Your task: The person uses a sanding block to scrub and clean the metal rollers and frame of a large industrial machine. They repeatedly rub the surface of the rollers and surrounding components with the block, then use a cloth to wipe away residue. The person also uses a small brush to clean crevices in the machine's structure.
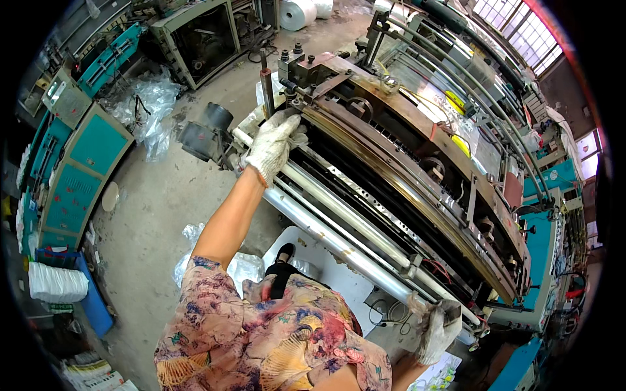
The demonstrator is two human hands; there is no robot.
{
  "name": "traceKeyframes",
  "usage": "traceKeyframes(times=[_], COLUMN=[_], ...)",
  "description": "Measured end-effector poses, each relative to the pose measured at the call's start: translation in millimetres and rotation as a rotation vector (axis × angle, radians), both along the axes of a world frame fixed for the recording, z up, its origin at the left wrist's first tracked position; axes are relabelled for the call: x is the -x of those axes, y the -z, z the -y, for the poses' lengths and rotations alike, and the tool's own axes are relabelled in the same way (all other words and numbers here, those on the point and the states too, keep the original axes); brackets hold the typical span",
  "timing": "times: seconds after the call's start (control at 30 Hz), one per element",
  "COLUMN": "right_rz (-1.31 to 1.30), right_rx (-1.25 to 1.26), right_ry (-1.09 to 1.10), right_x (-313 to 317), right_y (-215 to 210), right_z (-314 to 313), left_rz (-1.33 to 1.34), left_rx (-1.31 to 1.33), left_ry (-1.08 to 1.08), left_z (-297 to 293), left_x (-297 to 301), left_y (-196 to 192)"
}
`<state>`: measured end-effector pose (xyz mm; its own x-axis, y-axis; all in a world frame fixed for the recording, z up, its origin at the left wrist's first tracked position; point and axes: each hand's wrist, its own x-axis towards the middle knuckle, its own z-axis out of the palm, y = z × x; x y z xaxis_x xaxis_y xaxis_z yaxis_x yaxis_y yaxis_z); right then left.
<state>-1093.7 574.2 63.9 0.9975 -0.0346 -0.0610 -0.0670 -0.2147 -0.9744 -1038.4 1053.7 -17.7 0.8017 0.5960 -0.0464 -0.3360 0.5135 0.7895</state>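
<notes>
My left hand point(268, 150), in a white knit glove, reaches to the left end of a long machine point(391, 130) with dark metal bars. Its fingers are drawn together by the end of the bars, with a greyish see-through scrap around them; what they grip is unclear. Low at the right, my right hand point(441, 331), also gloved, is curled near the right end of a silver roller point(326, 234). Something pale and filmy shows beside it, too indistinct to name. A thinner pale roller point(339, 205) runs between the silver one and the dark bars.
Left of me stand teal cabinets point(85, 176). Crumpled clear plastic point(147, 107) lies on the floor, and more plastic lies near my feet. A motor point(205, 133) juts from the machine's left end. White film rolls point(298, 13) sit at the back. Cables point(391, 316) hang below the roller.
</notes>
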Motion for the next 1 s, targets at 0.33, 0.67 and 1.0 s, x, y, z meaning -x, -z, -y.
traceKeyframes(times=[0.33,0.67,1.0], right_rz=[-0.151,-0.143,-0.303], right_rx=[0.026,-0.209,-0.522], right_ry=[0.077,-0.181,-0.291], right_x=[20.8,-2.2,-35.0], right_y=[8.5,1.8,56.8], right_z=[-29.5,-77.1,-97.8], left_rz=[-0.095,-0.428,-0.089], left_rx=[-0.104,-0.799,-0.997], left_ry=[-0.07,-0.363,0.837], left_z=[-2.2,26.7,177.7], left_x=[-11.5,-1.6,100.8], left_y=[-1.8,-45.0,-69.5])
